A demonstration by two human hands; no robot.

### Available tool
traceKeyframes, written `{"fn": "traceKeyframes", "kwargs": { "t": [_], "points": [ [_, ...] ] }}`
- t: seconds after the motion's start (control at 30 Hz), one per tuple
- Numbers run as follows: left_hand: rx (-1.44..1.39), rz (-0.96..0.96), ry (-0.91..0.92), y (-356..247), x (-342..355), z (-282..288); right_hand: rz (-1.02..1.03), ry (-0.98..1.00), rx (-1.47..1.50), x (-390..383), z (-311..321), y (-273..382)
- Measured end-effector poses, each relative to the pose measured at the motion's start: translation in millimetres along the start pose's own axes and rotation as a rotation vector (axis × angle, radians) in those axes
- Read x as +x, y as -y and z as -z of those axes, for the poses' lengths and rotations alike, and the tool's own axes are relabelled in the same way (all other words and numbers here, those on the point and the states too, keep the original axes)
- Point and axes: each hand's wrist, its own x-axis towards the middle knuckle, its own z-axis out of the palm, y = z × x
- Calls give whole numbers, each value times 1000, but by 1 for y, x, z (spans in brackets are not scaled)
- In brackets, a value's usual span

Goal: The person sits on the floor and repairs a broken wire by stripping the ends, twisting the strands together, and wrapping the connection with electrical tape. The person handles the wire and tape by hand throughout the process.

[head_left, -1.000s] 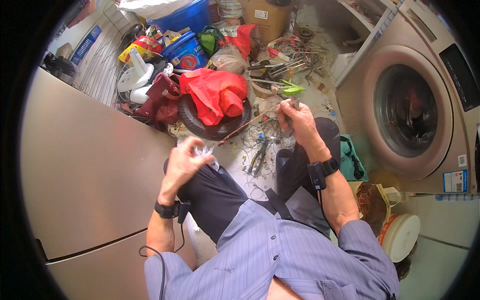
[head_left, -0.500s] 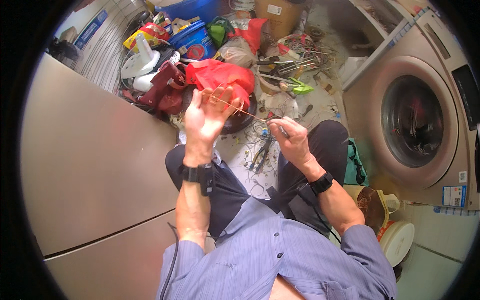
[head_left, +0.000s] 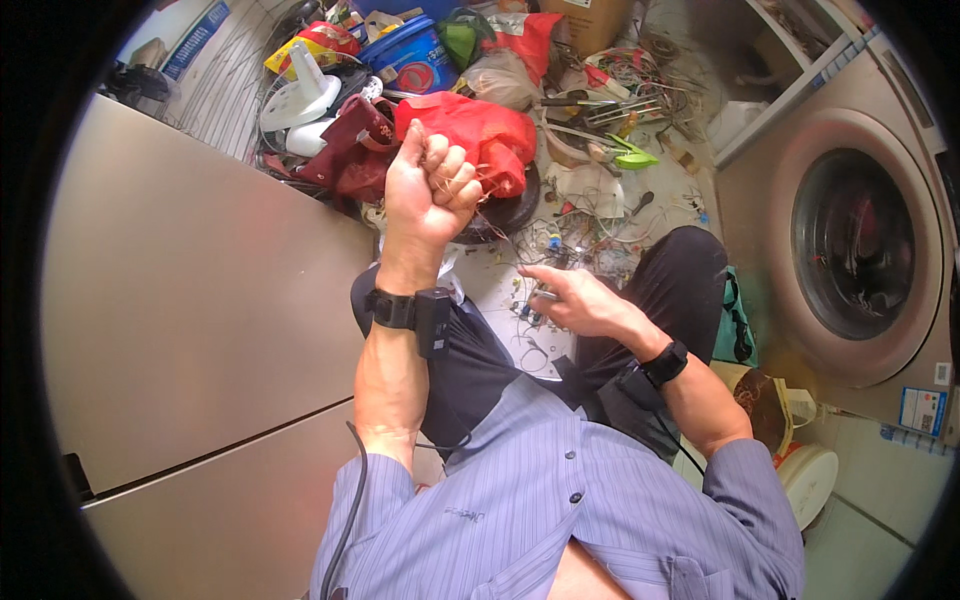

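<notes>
While left hand (head_left: 432, 188) clenches thin coppery strands (head_left: 479, 203), half-curled right hand (head_left: 580, 302) seemingly holds tool (head_left: 545, 294).

Floor (head_left: 500, 328): pale, catching light!
Right edge: here's the washing machine (head_left: 855, 235)!
Left edge: smooth metallic panels (head_left: 220, 270)!
Far-right corner: shelving (head_left: 790, 107)!

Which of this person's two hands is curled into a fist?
The bare left hand, held higher and seen against the crumpled bright red bag. The bare right hand sits lower, its index finger extended.
</notes>
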Motion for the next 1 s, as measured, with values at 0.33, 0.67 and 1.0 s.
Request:
{"fn": "traceKeyframes", "kwargs": {
  "t": [0.33,0.67,1.0],
  "points": [
    [216,155,131,27,-6,-16,-261,226,571,26,52,-9],
    [253,283,213,60,-8,-22,-236,299,897,51,28,-18],
    [316,19,77,79,-66,-15,-155,-183,1097,32,36,-10]
  ]
}}
